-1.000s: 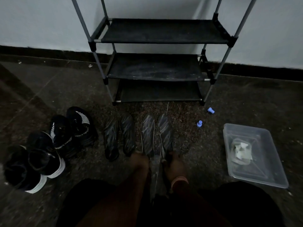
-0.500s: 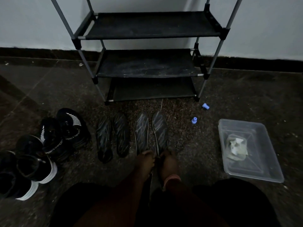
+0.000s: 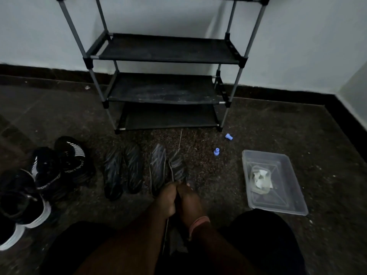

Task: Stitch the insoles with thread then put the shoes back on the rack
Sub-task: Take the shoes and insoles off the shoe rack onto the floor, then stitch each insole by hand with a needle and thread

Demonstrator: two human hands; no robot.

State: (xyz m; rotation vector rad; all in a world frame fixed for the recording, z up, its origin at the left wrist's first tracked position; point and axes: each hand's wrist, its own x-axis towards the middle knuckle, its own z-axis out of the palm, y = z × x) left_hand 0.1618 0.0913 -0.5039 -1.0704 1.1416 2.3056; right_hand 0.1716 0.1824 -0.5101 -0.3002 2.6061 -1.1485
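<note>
A dim view looks down at a person seated on a dark speckled floor (image 3: 278, 120), both forearms reaching forward. The left hand (image 3: 165, 199) and right hand (image 3: 189, 199) meet knuckle to knuckle, their fingers curled together around the near end of one dark insole (image 3: 177, 165). That insole rises out of the fingers and tilts away from the person, its far end lifted off the floor. A thin pale thread (image 3: 180, 139) runs from just past the insole's far tip toward the rack. The light is too low to show exactly which fingers pinch the insole.

Just left of the fingers, a second insole (image 3: 156, 165) lies flat on the floor, its near end almost under the left hand. Farther left of the fingers lie two more insoles (image 3: 123, 171), side by side. Well to the left sit four black shoes (image 3: 49, 175) with white soles and stripes, clustered together.

Straight beyond the fingers stands a black shoe rack (image 3: 164, 88) with grey poles, against a pale wall. To the right of the fingers, two small blue spools (image 3: 216, 151) sit on the floor, one nearer the rack. Farther right is a clear plastic tub (image 3: 294, 199) holding crumpled pale material.
</note>
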